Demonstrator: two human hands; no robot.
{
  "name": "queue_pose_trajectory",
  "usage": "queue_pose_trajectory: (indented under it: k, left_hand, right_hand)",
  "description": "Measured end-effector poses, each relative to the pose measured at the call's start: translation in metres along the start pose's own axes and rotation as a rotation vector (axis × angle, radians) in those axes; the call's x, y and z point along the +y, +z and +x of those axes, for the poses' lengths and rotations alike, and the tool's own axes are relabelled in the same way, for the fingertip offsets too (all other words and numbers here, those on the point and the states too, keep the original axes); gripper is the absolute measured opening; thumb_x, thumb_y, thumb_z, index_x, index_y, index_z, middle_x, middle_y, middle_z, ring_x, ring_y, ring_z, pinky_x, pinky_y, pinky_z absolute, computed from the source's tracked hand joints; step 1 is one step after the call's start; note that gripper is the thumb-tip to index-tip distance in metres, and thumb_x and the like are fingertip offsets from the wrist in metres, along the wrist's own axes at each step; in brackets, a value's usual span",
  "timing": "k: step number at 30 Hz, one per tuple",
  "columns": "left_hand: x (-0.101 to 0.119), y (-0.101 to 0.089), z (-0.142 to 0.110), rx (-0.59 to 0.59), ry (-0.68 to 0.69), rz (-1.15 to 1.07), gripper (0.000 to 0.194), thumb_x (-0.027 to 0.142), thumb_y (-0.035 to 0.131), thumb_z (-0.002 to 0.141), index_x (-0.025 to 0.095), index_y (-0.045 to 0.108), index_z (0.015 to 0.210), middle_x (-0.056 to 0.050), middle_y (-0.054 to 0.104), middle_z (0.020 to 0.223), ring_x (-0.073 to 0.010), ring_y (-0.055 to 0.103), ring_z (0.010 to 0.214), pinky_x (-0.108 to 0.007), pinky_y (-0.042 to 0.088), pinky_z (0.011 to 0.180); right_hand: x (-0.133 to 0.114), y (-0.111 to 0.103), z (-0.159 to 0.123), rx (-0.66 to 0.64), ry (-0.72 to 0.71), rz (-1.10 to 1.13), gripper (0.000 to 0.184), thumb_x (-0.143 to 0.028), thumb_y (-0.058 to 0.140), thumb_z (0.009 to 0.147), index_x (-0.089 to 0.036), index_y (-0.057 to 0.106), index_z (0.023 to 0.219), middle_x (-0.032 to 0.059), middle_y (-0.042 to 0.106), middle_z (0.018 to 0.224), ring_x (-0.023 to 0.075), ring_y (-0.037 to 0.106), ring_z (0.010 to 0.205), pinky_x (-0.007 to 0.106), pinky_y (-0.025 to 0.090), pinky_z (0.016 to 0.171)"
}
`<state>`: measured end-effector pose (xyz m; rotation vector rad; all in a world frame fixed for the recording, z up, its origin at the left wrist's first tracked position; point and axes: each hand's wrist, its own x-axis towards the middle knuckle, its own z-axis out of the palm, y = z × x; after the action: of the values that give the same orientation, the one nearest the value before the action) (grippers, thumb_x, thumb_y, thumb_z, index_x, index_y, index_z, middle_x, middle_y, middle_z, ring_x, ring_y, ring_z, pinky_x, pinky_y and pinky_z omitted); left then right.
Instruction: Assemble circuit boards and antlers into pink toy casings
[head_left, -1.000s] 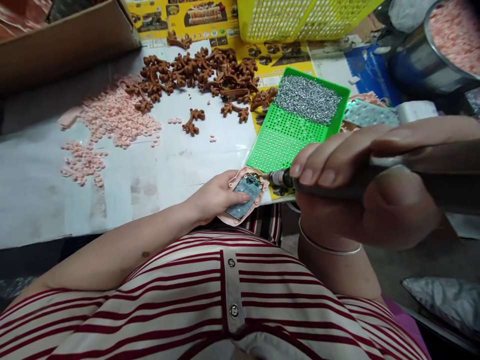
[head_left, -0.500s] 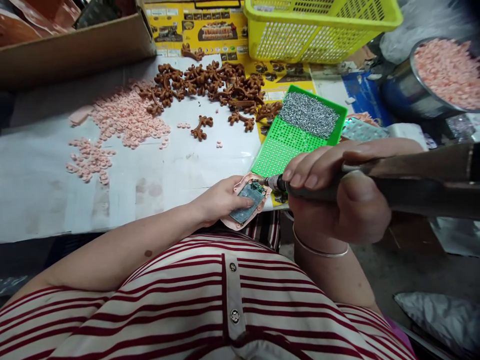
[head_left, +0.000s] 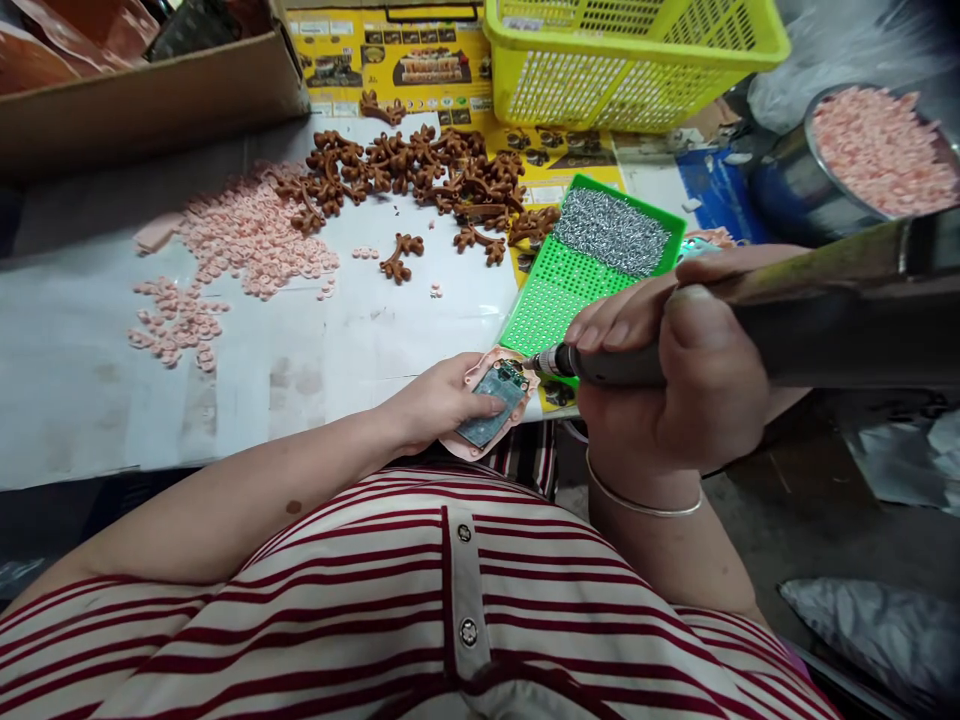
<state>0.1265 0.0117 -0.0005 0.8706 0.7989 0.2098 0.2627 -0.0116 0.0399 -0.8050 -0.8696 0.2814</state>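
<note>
Screwdriver [head_left: 622, 366]: rear end has been tilted higher in view, body grasped by right fingers [head_left: 619, 331]
Pink shell [head_left: 466, 447]: pinched by left fingers [head_left: 481, 406], below screwdriver tip
Green tray [head_left: 540, 310]: placed just beyond right fingers

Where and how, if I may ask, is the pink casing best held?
I'd probably grip the pink casing by its left edge, from the left, as the left hand does, thumb on the grey plate: its open face, turned up, offers a flat surface, and the handheld tool points in from the right.
</note>
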Motion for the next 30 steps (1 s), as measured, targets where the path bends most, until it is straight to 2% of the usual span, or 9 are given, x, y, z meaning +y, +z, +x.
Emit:
queue_pose_trajectory:
  k: [4,6,8,10,13,16,21,24,30]
  left_hand:
    - [0.0,-0.008,-0.013,0.035,0.071,0.16,0.043,0.022,0.067,0.08,0.014,0.056,0.12,-0.007,0.071,0.099,-0.0175,0.067,0.083,-0.031,0.054,0.075]
    - [0.002,-0.014,-0.023,0.05,0.222,0.387,0.042,0.024,0.064,0.084,0.014,0.056,0.124,-0.01,0.071,0.113,-0.0213,0.068,0.099,-0.038,0.055,0.09]
    - [0.004,-0.019,-0.034,0.04,0.39,0.682,0.042,0.021,0.058,0.087,0.016,0.056,0.128,-0.011,0.068,0.127,-0.0235,0.064,0.116,-0.042,0.05,0.105]
    - [0.005,-0.019,-0.044,0.009,0.501,0.951,0.044,0.016,0.05,0.09,0.017,0.054,0.134,-0.012,0.063,0.137,-0.0246,0.06,0.127,-0.043,0.047,0.111]
    - [0.002,-0.012,-0.055,0.0,0.54,1.216,0.052,0.012,0.044,0.09,0.017,0.048,0.142,-0.016,0.049,0.153,-0.0273,0.06,0.129,-0.044,0.055,0.102]
    - [-0.002,-0.005,-0.061,0.025,0.502,1.393,0.06,0.009,0.046,0.088,0.02,0.042,0.147,-0.018,0.03,0.164,-0.0291,0.068,0.117,-0.043,0.062,0.086]
    - [-0.002,-0.001,-0.065,0.001,0.476,1.485,0.064,0.007,0.047,0.086,0.019,0.039,0.148,-0.019,0.024,0.167,-0.0299,0.069,0.116,-0.041,0.062,0.081]
    - [-0.002,0.0,-0.067,-0.028,0.46,1.476,0.064,0.007,0.047,0.086,0.017,0.037,0.148,-0.019,0.026,0.166,-0.0292,0.066,0.121,-0.04,0.062,0.086]
    - [-0.006,0.0,-0.068,-0.036,0.466,1.479,0.065,0.006,0.045,0.086,0.015,0.036,0.149,-0.019,0.027,0.165,-0.0304,0.063,0.125,-0.039,0.062,0.085]
  right_hand:
    - [-0.019,0.009,0.005,0.053,0.052,-0.075,0.014,-0.033,0.072,0.08,-0.026,0.063,0.087,-0.0085,0.047,0.06,0.0079,0.048,0.042,0.025,0.045,0.042]
    - [-0.029,0.013,0.009,0.07,0.047,-0.074,0.004,-0.026,0.067,0.081,-0.025,0.066,0.085,-0.0095,0.043,0.054,0.0078,0.049,0.043,0.025,0.045,0.044]
    - [-0.035,0.017,0.011,0.086,0.049,-0.052,0.007,-0.02,0.064,0.079,-0.024,0.069,0.082,-0.0096,0.044,0.052,0.0071,0.049,0.043,0.025,0.043,0.045]
    - [-0.036,0.02,0.011,0.082,0.072,-0.057,0.007,-0.021,0.064,0.078,-0.025,0.069,0.08,-0.0096,0.044,0.051,0.0077,0.048,0.042,0.026,0.041,0.043]
    - [-0.035,0.025,0.004,0.04,0.057,-0.076,0.005,-0.026,0.069,0.077,-0.026,0.066,0.081,-0.0091,0.043,0.052,0.0086,0.046,0.04,0.026,0.039,0.04]
    - [-0.037,0.028,-0.004,-0.017,0.033,-0.039,0.013,-0.03,0.076,0.078,-0.022,0.065,0.08,-0.0076,0.046,0.053,0.009,0.047,0.04,0.026,0.04,0.04]
    - [-0.047,0.029,-0.009,-0.061,0.101,0.024,0.012,-0.03,0.077,0.077,-0.024,0.067,0.08,-0.0081,0.047,0.051,0.0089,0.048,0.04,0.024,0.044,0.04]
    - [-0.047,0.028,-0.01,-0.105,0.088,0.032,0.006,-0.03,0.072,0.079,-0.027,0.067,0.081,-0.0102,0.045,0.048,0.0078,0.045,0.038,0.021,0.044,0.038]
    - [-0.045,0.028,-0.015,-0.087,0.054,0.013,0.005,-0.029,0.068,0.082,-0.025,0.065,0.082,-0.0101,0.043,0.051,0.0065,0.047,0.039,0.021,0.044,0.041]
